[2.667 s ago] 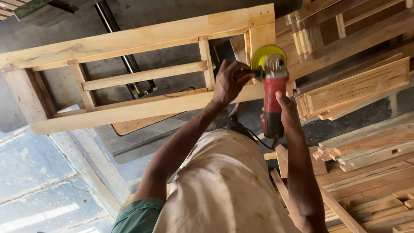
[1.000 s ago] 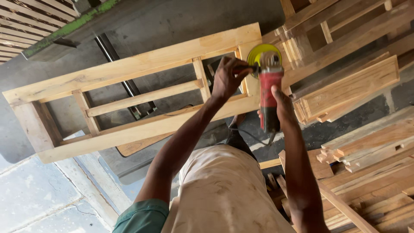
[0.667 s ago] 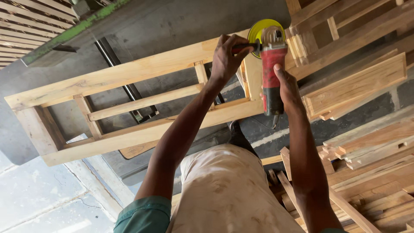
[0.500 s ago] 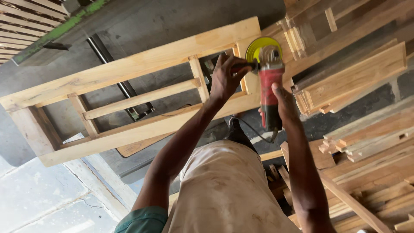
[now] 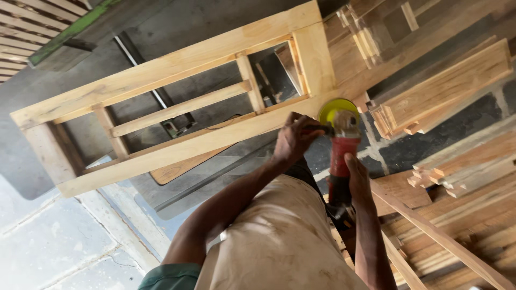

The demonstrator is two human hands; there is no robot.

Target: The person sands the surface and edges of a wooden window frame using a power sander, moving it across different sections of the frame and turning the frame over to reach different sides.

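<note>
A pale wooden frame (image 5: 161, 70) with cross rails lies flat in front of me. My left hand (image 5: 294, 138) grips the black side handle of a red angle grinder (image 5: 341, 150). My right hand (image 5: 358, 177) holds the grinder's red body from below. Its yellow-green sanding disc (image 5: 334, 109) sits at the near right corner of the frame, by the long lower rail (image 5: 177, 153).
Stacks of wooden frames and planks (image 5: 446, 80) fill the right side, with loose boards (image 5: 457, 172) lower down. A metal bar (image 5: 156, 96) and a dark bench surface (image 5: 188, 32) lie under the frame. Pale concrete floor (image 5: 48, 247) is at lower left.
The grinder has come down from the frame's right end stile to its near right corner, and both hands moved toward me with it.
</note>
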